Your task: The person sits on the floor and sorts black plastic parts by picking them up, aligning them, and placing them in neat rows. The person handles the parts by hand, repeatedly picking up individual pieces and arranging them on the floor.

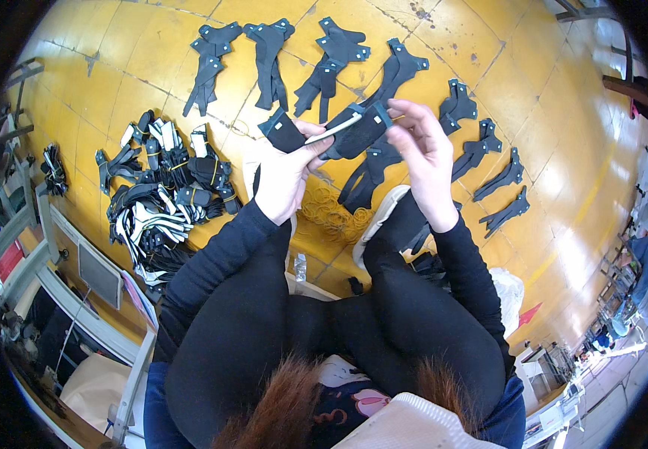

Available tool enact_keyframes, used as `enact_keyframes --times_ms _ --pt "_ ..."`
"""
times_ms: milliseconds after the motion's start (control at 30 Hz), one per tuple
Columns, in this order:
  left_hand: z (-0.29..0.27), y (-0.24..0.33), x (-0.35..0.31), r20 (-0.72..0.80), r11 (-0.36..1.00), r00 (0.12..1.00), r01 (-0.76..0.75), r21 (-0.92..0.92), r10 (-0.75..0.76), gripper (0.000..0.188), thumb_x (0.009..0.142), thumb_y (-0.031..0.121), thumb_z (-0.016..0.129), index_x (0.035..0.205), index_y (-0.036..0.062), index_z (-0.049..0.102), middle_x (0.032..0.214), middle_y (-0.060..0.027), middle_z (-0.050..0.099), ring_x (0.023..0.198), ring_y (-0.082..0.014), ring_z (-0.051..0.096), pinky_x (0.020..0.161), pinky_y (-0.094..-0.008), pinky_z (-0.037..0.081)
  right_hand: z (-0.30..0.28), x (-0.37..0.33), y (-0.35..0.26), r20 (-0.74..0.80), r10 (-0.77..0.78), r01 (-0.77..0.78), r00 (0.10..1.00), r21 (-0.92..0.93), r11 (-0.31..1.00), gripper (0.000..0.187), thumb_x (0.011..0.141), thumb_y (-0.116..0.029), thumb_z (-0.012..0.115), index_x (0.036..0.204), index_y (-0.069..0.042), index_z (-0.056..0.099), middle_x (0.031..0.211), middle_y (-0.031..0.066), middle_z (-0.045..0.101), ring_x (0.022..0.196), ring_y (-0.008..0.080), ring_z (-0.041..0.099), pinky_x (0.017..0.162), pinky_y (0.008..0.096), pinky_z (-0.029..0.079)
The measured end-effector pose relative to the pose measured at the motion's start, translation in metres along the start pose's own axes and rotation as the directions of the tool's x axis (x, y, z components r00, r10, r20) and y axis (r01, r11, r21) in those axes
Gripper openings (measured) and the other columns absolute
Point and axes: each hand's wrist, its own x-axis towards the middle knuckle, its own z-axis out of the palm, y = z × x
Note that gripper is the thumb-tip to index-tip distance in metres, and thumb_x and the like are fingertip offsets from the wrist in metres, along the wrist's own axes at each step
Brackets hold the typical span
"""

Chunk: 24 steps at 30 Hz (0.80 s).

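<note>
Strips [359,137]: black, raised in front of the knees, over the floor [133,45]. Left hand [285,173] pinches them. Right hand [425,146] at their right end, thumb and finger apart; contact unclear. Below: yellow bands [331,215]. Beyond: dark piles [268,63], arced. Left: bundles [208,170].

Matt black cloth pieces [361,138], glossy yellow floor [133,34]
The cloth pieces at upper centre look faintly rough — the floor smooth and shiny; thin bands [331,212] at centre look rubbery; the bag [512,288] at lower right is crinkled plastic — whitish, translucent.
</note>
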Motion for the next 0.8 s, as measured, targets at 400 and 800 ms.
enact_keyframes --times_ms 400,800 --pt "0.006 0.005 -0.002 -0.079 0.994 0.997 0.001 -0.109 -0.009 0.013 0.083 -0.004 0.065 0.092 0.0047 0.061 0.091 -0.0065 0.065 0.079 -0.0116 0.064 0.064 -0.0198 0.050 0.016 -0.003 0.003 -0.164 0.005 -0.002 0.986 0.018 1.000 0.015 0.082 0.005 0.066 0.096 0.001 0.062 0.087 0.0015 0.062 0.078 0.0071 0.059 0.072 0.0196 0.047" --pt "0.010 0.008 -0.002 -0.214 0.984 0.977 -0.040 -0.172 0.002 0.019 0.080 -0.009 0.064 0.092 0.0058 0.060 0.090 -0.0066 0.064 0.074 -0.0113 0.063 0.058 -0.0177 0.048 0.024 -0.032 0.015 -0.008 0.247 -0.217 0.969 0.446 0.868 0.011 0.082 0.004 0.063 0.091 -0.001 0.059 0.089 0.0029 0.059 0.075 0.0096 0.056 0.071 0.0239 0.045"
